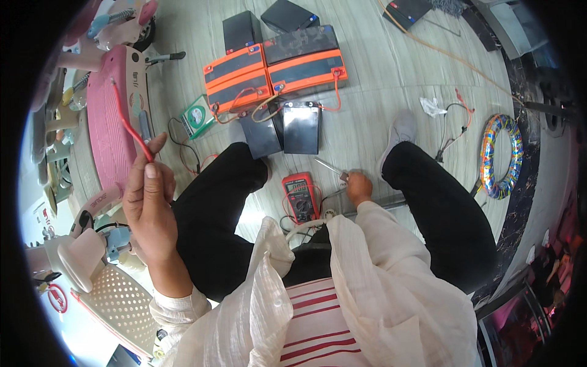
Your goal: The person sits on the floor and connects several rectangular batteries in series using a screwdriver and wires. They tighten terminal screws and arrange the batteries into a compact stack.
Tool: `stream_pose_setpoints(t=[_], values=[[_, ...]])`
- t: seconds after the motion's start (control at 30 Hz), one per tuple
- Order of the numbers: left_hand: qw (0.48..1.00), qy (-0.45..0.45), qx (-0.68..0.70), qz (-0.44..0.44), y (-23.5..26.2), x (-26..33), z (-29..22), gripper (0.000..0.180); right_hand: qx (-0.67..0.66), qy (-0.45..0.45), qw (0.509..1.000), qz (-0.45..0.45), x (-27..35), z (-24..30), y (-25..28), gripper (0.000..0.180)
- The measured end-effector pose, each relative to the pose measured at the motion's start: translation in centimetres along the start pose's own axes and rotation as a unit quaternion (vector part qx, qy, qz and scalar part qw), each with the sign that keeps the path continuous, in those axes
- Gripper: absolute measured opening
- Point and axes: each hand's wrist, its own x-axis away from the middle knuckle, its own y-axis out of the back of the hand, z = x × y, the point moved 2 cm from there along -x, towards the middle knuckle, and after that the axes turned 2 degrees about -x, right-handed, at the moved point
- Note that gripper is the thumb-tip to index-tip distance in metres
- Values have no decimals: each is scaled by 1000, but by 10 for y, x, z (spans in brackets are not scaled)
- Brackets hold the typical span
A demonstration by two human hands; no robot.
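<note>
My left hand (151, 205), raised at the left, pinches the lower end of a red cable (128, 125), whose metal tip points up and away. Near the floor my right hand (359, 186) is closed on a screwdriver (330, 166); its shaft points to the far left and most of the handle is hidden in my fingers. Left of that hand lies a red multimeter (300, 199) with a lit display and leads around it. Farther off stand orange-and-black batteries (306, 70), joined by short cables. Two black batteries (301, 128) sit just on the near side of them.
A green-and-white meter (197, 116) with leads lies left of the batteries. Pink scooters (113, 116) crowd the left side. At the right are a multicoloured ring-shaped coil (501, 156), thin leads (451, 122) and crumpled white plastic (433, 107). More black batteries (288, 16) stand at the back.
</note>
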Motion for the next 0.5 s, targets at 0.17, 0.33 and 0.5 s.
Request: stream_pose_setpoints(t=[0.17, 0.33, 0.5], values=[[986, 70, 152, -20, -13, 4, -10, 24, -50, 4, 999, 6, 9, 23, 37, 15], [966, 169, 195, 22, -9, 10, -16, 21, -141, 110, 982, -54, 38, 80, 100, 14], [938, 233, 251, 52, -26, 20, -12, 22, -327, 175, 924, -94, 77, 128, 171, 16]])
